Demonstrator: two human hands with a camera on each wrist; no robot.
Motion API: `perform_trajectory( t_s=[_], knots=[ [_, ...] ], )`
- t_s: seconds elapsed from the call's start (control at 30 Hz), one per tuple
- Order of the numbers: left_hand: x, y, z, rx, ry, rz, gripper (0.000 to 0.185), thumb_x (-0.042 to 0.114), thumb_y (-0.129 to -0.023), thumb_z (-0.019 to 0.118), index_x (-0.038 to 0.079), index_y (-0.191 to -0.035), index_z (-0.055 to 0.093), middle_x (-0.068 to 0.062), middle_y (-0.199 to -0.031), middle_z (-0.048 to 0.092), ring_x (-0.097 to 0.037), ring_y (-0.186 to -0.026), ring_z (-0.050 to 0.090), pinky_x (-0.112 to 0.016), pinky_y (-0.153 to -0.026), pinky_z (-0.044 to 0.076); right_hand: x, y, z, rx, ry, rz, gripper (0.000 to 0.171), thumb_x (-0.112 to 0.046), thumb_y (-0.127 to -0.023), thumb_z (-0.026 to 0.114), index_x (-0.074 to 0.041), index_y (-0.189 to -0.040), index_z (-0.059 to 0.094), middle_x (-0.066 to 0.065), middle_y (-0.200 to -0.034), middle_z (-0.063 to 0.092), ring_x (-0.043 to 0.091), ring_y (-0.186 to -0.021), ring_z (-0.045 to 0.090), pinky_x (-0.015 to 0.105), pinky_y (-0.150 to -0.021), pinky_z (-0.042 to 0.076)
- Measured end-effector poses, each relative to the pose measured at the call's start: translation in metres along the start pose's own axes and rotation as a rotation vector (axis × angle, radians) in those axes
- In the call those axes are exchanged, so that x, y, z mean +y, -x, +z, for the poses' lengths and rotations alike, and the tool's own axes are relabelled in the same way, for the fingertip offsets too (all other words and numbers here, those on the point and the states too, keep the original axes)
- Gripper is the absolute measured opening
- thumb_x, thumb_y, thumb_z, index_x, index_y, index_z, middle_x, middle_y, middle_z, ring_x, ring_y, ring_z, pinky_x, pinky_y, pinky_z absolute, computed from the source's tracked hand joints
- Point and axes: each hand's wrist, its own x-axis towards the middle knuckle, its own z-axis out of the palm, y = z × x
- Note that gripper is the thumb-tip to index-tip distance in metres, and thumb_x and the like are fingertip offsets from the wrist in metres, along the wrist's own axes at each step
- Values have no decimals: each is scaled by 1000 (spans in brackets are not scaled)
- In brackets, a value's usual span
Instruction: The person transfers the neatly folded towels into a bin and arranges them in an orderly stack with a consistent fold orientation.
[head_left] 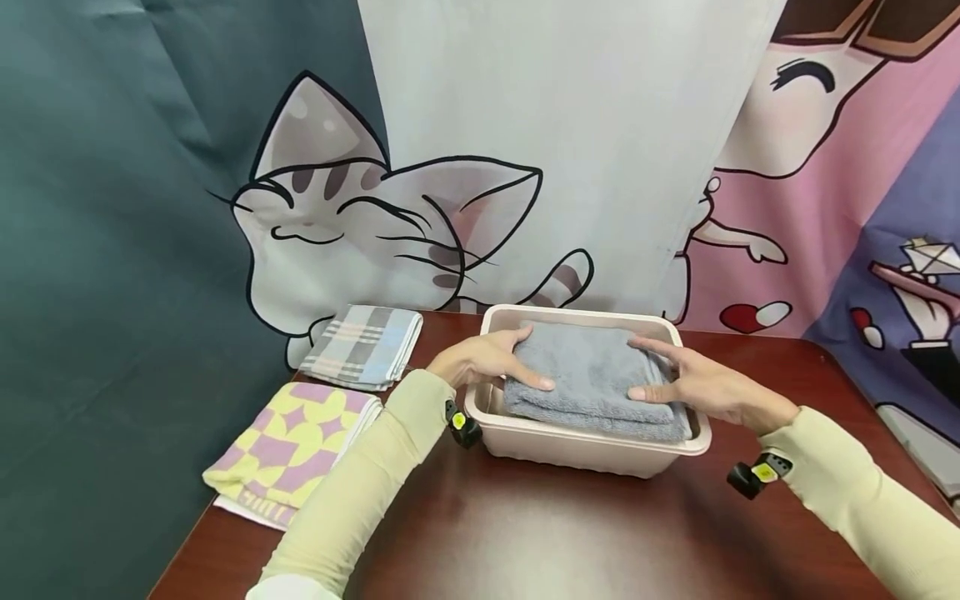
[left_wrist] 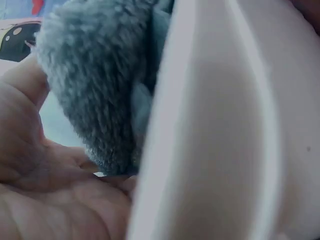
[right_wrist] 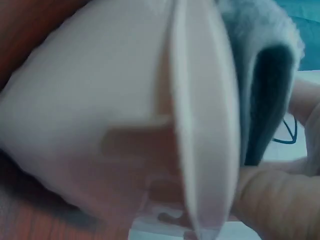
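Note:
A folded grey plush towel point(head_left: 581, 367) lies in a pale pink plastic bin point(head_left: 570, 437), rising to about its rim. My left hand point(head_left: 491, 358) grips the towel's left end, thumb on top and some fingers hidden down inside the bin. In the left wrist view, the towel's fuzzy edge point(left_wrist: 95, 85) sits between thumb and fingers, beside the bin wall point(left_wrist: 215, 125). At the right end, my right hand point(head_left: 693, 383) holds the towel with thumb and forefinger over its top. The right wrist view shows the towel's folded layers point(right_wrist: 267, 85) just past the bin rim point(right_wrist: 207, 120).
Left of the bin lie a folded plaid cloth point(head_left: 363, 346) and, nearer me, a folded yellow and purple towel point(head_left: 292, 442). The bin stands on a dark red-brown table point(head_left: 540, 533). A cartoon-printed curtain point(head_left: 600, 150) hangs behind the table.

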Motion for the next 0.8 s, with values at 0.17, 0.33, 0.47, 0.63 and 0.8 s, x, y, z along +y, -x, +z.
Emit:
perform_trajectory(
  t_s=[0.17, 0.33, 0.47, 0.63, 0.8],
  knots=[
    [1, -3, 4, 79, -169, 27, 125, 33, -58, 87, 22, -149, 2, 8, -153, 4, -7, -134, 16, -32, -109, 21, -1, -3, 4, 82, 211, -78, 91, -36, -73, 76, -7, -143, 26, 20, -133, 38, 31, -118, 39, 48, -96, 33],
    [1, -7, 10, 124, -259, 63, 123, 27, -62, 86, 15, -148, 0, 3, -154, 4, -7, -137, 7, -30, -111, 12, -2, -7, 9, 140, 326, -153, 88, -30, -72, 78, 2, -139, 30, 26, -136, 34, 37, -121, 34, 58, -100, 24],
    [1, -8, 16, 136, -310, 49, 123, 24, -64, 84, 15, -148, -5, 1, -154, 1, -8, -138, 4, -30, -111, 12, -1, -11, 14, 155, 420, -151, 87, -28, -72, 78, 4, -138, 31, 28, -135, 36, 38, -121, 36, 59, -100, 25],
    [0, -10, 21, 174, -382, 17, 126, 26, -63, 85, 17, -148, -8, 0, -154, 4, -9, -137, 7, -31, -111, 14, -1, -15, 18, 178, 522, -135, 89, -29, -72, 78, 6, -137, 30, 32, -128, 43, 40, -116, 42, 56, -96, 33],
    [-3, -13, 25, 224, -468, 5, 130, 28, -59, 87, 15, -148, -6, -5, -152, 15, -14, -135, 20, -31, -108, 23, -2, -17, 23, 177, 605, -119, 89, -30, -73, 77, 7, -138, 29, 34, -128, 43, 46, -118, 41, 56, -96, 33]
  ],
)
